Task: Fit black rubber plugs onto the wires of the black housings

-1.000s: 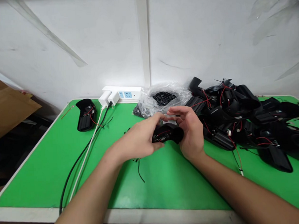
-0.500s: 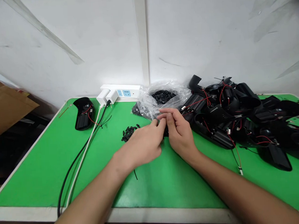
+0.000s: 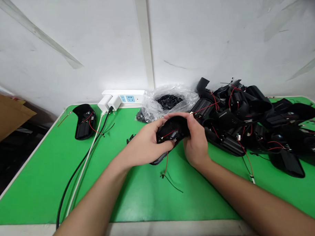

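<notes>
Between my hands is a black curved plastic housing (image 3: 182, 125) with a red wire and a thin black wire hanging from it over the table. My left hand (image 3: 145, 144) grips its left side, the thumb pressed inside near a small metal part. Fingers of my right hand (image 3: 197, 140) wrap behind its curved upper end, with the thumb at the rim. Partly hidden behind my left hand lies a small heap of black plastic pieces (image 3: 130, 139). A clear plastic bag (image 3: 189, 100) full of similar black pieces (image 3: 169, 101) stands just beyond my hands.
A pile of similar black wired housings (image 3: 232, 118) covers the right side of the green table (image 3: 139, 197). One more housing (image 3: 84, 122) lies at the left. Beside it, a white power strip (image 3: 140, 97) feeds a white and a black cable (image 3: 69, 185) running to the front edge.
My hands were close together, hiding what they held. They have moved apart and the housing is now turned up into sight, its wires hanging toward me.
</notes>
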{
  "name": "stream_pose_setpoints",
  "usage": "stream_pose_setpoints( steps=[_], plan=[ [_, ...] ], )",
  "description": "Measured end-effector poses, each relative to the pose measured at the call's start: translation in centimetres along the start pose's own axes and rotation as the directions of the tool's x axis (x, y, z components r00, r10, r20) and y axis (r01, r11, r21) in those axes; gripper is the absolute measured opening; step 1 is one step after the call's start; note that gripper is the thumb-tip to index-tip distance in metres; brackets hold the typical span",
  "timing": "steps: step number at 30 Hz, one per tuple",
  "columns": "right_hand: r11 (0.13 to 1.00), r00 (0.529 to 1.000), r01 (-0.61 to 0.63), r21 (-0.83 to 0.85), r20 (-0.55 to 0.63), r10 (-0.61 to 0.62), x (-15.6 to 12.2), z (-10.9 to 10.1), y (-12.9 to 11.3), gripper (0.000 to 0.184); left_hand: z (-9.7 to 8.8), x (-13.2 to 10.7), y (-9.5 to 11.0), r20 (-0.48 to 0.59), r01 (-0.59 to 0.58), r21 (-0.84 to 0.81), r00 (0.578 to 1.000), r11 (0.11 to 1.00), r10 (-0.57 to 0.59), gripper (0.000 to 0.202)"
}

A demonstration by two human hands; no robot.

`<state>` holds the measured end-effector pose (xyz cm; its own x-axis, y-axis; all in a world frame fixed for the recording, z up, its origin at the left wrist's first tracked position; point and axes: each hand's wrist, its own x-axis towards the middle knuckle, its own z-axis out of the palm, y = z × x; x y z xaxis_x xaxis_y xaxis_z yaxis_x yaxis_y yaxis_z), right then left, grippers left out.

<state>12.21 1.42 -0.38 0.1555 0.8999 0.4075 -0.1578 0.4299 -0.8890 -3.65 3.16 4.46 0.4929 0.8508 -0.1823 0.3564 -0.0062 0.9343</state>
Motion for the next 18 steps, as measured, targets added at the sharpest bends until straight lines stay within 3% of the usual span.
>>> stream_pose_setpoints(
  steps=[7, 18],
  plan=[
    [1.0, 0.999, 0.005, -0.008, 0.038, -0.005, -0.12, 0.11, -0.09, 0.054, 0.73, 0.01, 0.16, 0.025, 0.035, -0.088, 0.999, 0.995, -0.033, 0.03],
    [0.998, 0.998, -0.058, -0.007, 0.022, 0.058, -0.33, 0.25, 0.61, 0.054, 0.98, -0.01, -0.2, -0.038, 0.029, 0.003, 0.999, 1.0, -0.029, 0.042]
  ],
)
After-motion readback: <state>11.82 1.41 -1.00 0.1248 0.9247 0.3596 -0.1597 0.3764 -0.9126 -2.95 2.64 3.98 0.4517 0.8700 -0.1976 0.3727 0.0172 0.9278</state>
